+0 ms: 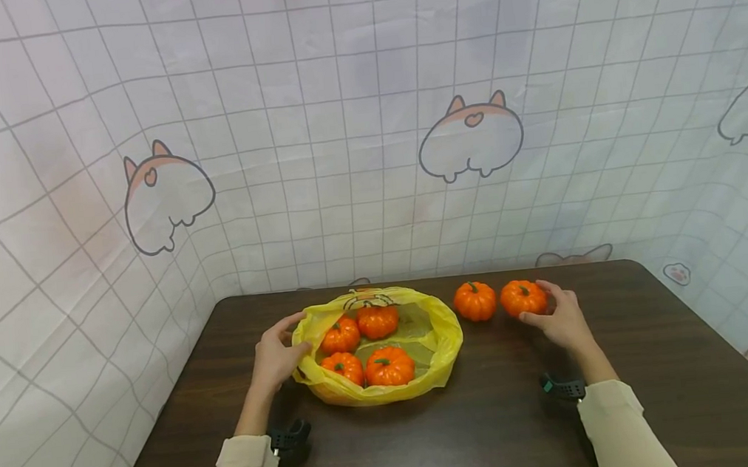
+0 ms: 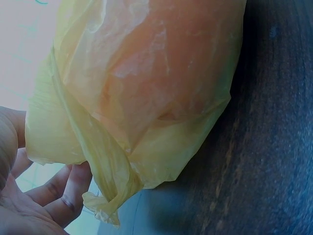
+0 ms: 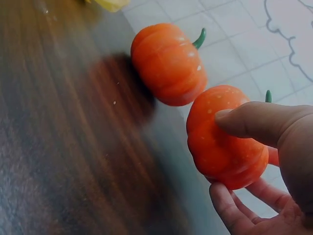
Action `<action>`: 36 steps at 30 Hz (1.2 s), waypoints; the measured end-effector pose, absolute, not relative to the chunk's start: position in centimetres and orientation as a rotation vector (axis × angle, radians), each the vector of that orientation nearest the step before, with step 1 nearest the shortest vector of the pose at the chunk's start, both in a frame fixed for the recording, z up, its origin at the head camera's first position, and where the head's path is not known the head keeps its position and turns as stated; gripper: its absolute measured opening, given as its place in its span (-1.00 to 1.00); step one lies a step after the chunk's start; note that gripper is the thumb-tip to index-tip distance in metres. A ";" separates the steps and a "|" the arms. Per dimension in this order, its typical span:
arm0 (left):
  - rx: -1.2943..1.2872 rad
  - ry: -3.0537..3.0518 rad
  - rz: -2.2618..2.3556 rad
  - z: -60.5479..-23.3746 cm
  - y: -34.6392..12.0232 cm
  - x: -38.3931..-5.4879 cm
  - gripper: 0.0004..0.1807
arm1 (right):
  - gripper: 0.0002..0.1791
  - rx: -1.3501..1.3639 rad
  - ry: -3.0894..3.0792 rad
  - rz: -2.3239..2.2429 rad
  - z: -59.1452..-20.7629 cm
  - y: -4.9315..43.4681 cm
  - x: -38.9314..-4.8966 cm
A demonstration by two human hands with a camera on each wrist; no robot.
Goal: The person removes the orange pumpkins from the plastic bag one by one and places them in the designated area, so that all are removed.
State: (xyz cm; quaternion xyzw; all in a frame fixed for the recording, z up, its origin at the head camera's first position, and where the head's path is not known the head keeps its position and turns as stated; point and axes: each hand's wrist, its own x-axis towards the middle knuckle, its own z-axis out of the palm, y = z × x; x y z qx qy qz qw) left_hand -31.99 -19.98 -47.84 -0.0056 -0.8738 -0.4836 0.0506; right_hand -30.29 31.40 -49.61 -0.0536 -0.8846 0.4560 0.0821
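My left hand (image 1: 278,354) holds the left rim of a yellow plastic bag (image 1: 445,324), which lies wide open on the table. Several small orange pumpkins with green stems sit inside, among them a front one (image 1: 390,366). In the left wrist view the thin bag wall (image 2: 156,93) bulges, with orange showing through, and a twisted fold hangs by the fingers (image 2: 73,193). At the back right, my right hand (image 1: 563,321) grips a pumpkin (image 3: 220,142), thumb on one side and fingers around the other. Just left of it stands another pumpkin (image 1: 476,301).
The dark wood table (image 1: 471,432) ends at its back edge against a white gridded cloth (image 1: 359,212) with cartoon animals. The cloth also hangs along the left and right sides. Black straps (image 1: 564,387) are on both wrists.
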 end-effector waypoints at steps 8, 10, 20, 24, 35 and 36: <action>-0.010 -2.663 -1.463 -47.8 -20.0 -32.0 -0.39 | -0.03 -0.186 -2.689 1.374 -50.5 31.7 -30.4; -0.012 -2.665 -1.464 -47.8 -20.0 -32.0 -0.39 | -0.03 -0.181 -2.689 1.385 -50.6 31.8 -30.4; -0.012 -2.662 -1.466 -47.9 -20.0 -32.0 -0.39 | -0.04 -0.149 -2.696 1.359 -50.8 31.8 -30.8; -0.011 -2.659 -1.467 -48.0 -20.0 -32.0 -0.39 | -0.03 -0.157 -2.680 1.373 -50.9 31.6 -31.0; -0.011 -2.658 -1.464 -48.0 -20.0 -32.0 -0.39 | -0.03 -0.166 -2.696 1.390 -51.0 32.0 -31.5; -0.011 -2.658 -1.465 -48.0 -20.0 -31.9 -0.39 | -0.03 -0.162 -2.702 1.387 -51.0 32.1 -31.6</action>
